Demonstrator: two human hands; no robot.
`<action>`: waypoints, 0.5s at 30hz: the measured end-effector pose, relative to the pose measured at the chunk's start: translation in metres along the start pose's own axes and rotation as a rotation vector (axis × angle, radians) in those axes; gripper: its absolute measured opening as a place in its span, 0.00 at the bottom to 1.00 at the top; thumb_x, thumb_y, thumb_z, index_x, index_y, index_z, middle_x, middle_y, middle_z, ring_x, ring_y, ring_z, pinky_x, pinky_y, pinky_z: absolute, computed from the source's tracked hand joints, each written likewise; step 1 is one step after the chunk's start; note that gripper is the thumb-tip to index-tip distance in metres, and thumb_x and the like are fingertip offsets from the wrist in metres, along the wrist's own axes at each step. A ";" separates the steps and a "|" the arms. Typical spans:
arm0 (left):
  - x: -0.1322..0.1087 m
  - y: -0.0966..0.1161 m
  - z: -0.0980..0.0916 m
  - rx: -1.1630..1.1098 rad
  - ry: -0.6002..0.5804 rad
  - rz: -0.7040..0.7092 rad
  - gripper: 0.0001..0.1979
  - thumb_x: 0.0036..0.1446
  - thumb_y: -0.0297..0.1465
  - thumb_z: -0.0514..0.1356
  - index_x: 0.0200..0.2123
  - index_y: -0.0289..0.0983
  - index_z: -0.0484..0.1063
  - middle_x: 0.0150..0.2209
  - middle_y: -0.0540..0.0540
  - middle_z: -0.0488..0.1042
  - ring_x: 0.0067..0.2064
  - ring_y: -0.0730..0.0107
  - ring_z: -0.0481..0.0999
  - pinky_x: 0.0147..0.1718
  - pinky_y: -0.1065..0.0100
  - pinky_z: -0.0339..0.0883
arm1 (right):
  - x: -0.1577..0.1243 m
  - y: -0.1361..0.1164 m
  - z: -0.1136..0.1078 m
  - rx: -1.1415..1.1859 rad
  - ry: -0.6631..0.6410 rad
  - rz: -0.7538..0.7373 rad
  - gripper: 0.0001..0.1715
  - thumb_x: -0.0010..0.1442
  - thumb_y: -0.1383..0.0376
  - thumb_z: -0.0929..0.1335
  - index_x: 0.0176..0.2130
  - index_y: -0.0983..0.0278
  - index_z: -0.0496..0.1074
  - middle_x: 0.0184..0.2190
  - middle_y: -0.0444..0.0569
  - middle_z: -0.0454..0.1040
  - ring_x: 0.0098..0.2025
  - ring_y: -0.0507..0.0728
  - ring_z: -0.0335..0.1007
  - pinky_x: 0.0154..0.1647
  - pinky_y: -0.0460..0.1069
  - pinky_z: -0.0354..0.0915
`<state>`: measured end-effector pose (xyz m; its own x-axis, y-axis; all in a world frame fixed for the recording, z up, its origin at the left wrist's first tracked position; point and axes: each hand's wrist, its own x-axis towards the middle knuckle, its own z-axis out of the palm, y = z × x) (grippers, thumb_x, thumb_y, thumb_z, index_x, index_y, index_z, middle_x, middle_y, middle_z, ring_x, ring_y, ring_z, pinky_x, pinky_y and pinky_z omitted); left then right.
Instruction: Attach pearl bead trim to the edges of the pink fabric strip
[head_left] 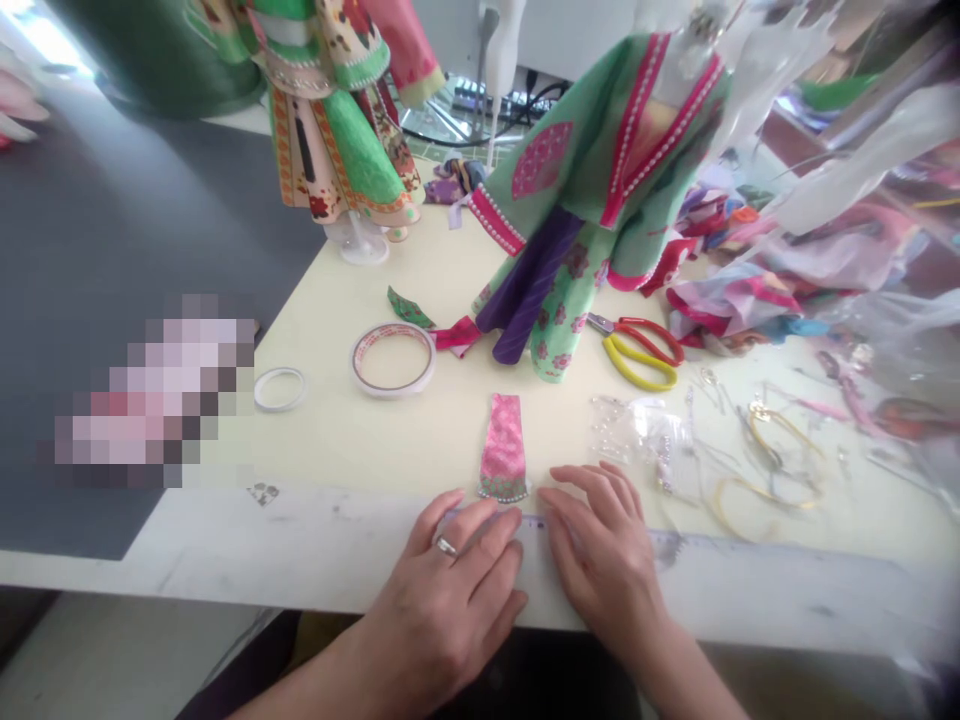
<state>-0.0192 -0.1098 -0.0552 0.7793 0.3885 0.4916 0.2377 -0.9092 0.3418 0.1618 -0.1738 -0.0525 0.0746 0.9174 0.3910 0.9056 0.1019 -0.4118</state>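
Observation:
My left hand point(457, 575) lies on the table's near edge with its fingers stretched out flat, a ring on one finger. My right hand point(600, 545) lies beside it, fingers extended and flat too. Both press on a thin strip point(534, 521) that runs between their fingertips. Just beyond the fingertips lies a small pink patterned fabric piece point(504, 450) with a beaded lower edge. Neither hand holds anything.
A tape roll point(393, 360) and a thin white ring point(279, 389) lie left. Red-and-yellow scissors point(637, 348) and a clear bag of beads point(637, 432) lie right. A doll in a green robe point(592, 190) stands behind, another doll point(341, 110) at back left. Fabric scraps point(750, 270) pile right.

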 end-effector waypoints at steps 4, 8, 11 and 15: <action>0.002 0.002 0.003 0.018 -0.098 -0.043 0.15 0.59 0.31 0.57 0.48 0.32 0.71 0.53 0.40 0.71 0.57 0.52 0.65 0.57 0.50 0.53 | 0.003 0.000 0.000 -0.015 -0.056 0.026 0.13 0.57 0.75 0.63 0.39 0.63 0.71 0.37 0.50 0.70 0.39 0.57 0.66 0.55 0.64 0.57; 0.003 0.000 0.004 0.028 -0.169 -0.025 0.18 0.60 0.34 0.55 0.51 0.31 0.68 0.56 0.39 0.68 0.59 0.51 0.61 0.58 0.48 0.49 | 0.005 -0.002 -0.001 -0.021 -0.075 0.020 0.13 0.58 0.74 0.62 0.39 0.62 0.71 0.36 0.49 0.70 0.38 0.56 0.65 0.55 0.63 0.56; 0.004 -0.003 0.004 0.051 -0.217 -0.002 0.19 0.61 0.35 0.54 0.52 0.30 0.67 0.57 0.39 0.67 0.60 0.49 0.60 0.58 0.47 0.46 | 0.006 -0.002 -0.002 -0.019 -0.078 0.016 0.12 0.58 0.74 0.62 0.39 0.63 0.71 0.36 0.49 0.70 0.38 0.57 0.64 0.55 0.63 0.56; 0.003 -0.003 0.004 0.059 -0.237 -0.007 0.20 0.61 0.36 0.54 0.53 0.31 0.66 0.57 0.40 0.67 0.59 0.49 0.60 0.59 0.48 0.46 | 0.010 -0.003 -0.001 -0.002 -0.080 0.045 0.10 0.59 0.73 0.62 0.36 0.63 0.72 0.33 0.49 0.69 0.36 0.57 0.64 0.53 0.61 0.58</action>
<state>-0.0152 -0.1062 -0.0574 0.8901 0.3552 0.2855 0.2715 -0.9165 0.2937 0.1603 -0.1651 -0.0459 0.0814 0.9489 0.3048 0.9027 0.0594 -0.4261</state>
